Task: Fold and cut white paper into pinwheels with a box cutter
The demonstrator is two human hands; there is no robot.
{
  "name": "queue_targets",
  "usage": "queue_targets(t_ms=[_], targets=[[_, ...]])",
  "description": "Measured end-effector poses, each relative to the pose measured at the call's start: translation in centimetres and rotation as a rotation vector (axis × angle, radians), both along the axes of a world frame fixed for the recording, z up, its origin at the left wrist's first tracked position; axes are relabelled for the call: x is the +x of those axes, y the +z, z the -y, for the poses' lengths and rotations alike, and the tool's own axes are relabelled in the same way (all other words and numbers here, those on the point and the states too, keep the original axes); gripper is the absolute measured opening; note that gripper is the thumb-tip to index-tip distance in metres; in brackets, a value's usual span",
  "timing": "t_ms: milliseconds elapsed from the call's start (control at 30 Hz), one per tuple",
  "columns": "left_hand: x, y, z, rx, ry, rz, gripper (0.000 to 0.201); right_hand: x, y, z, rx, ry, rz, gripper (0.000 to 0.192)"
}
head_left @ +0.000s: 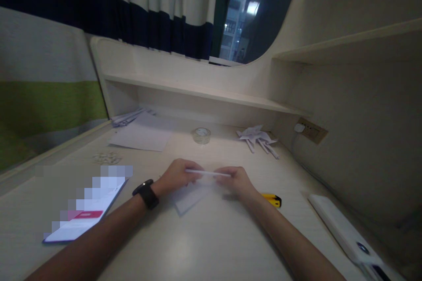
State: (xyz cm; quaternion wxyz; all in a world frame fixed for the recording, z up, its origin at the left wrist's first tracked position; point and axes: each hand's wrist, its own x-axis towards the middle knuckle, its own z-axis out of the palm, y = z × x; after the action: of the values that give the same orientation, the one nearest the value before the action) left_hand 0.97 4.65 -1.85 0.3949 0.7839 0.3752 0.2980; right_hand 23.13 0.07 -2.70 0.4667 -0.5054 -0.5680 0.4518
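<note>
Fingers [194, 176] of the left hand [174, 175] and right hand [240, 180] clamp a thin white stick [208, 172] near its ends.

Smooth paper stick [208, 172], glossy tape [201, 139]

A single camera on the person's head looks forward and down over the surface [211, 250] from its near side, close enough that the forearms [108, 239] run in from the bottom of the view. The surface's far left and far right corners both fall inside it, with the shelf [198, 90] above the far edge. Higher up, the wide view reaches the curtain [138, 13] and window [237, 17], and beyond the right edge, the wall [356, 96]
</note>
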Motion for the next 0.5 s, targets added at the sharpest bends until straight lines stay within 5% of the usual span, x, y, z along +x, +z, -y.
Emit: queue_targets(t_ms=[267, 500], targets=[[-0.1, 0.5, 0.5, 0.275, -0.128, -0.192, 0.029, 0.3, -1.2, -0.5, 0.102, -0.069, 0.163, 0.033], [-0.1, -0.3, 0.1, 0.496, -0.064, -0.274, 0.025, -0.2, -0.8, -0.2, 0.138, -0.066, 0.266, 0.034]])
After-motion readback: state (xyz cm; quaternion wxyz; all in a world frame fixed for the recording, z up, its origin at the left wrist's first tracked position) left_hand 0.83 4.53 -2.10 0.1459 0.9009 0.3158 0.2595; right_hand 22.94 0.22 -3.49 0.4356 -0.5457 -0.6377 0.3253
